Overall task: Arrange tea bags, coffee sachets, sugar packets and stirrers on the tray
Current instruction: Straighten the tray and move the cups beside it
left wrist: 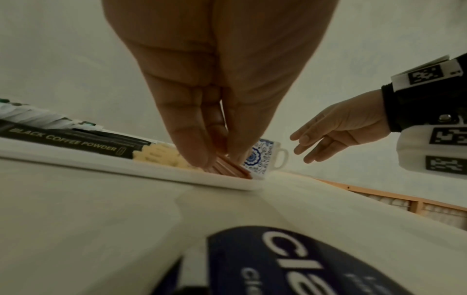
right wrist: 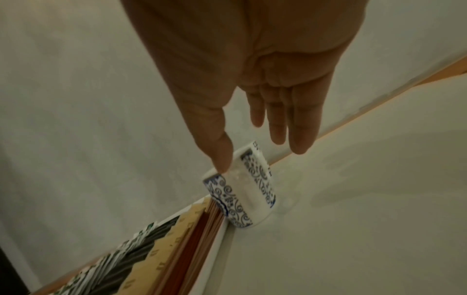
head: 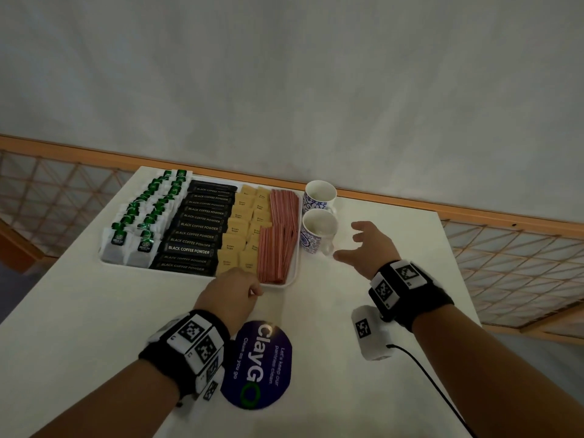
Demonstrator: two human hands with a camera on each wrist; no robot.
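Both hands work beside the tray [head: 292, 273]. Left hand [head: 235, 287] sits at its near edge, fingertips on the stirrers [head: 279, 235], probably squaring them; whether it pinches one I cannot tell. Tea bags [head: 142, 216], coffee sachets [head: 199, 227] and sugar packets [head: 245, 229] fill its rows leftward. Right hand [head: 368, 248], spread and empty, reaches toward the mugs [head: 319, 230] just right of it.

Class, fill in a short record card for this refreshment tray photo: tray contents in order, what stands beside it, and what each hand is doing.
tray: white, on white table
contents, left to right: tea bags; coffee sachets; brown sugar packets; stirrers
beside tray: two blue-patterned mugs
left hand: fingertips on stirrers' near end
right hand: open, near the closer mug, holding nothing
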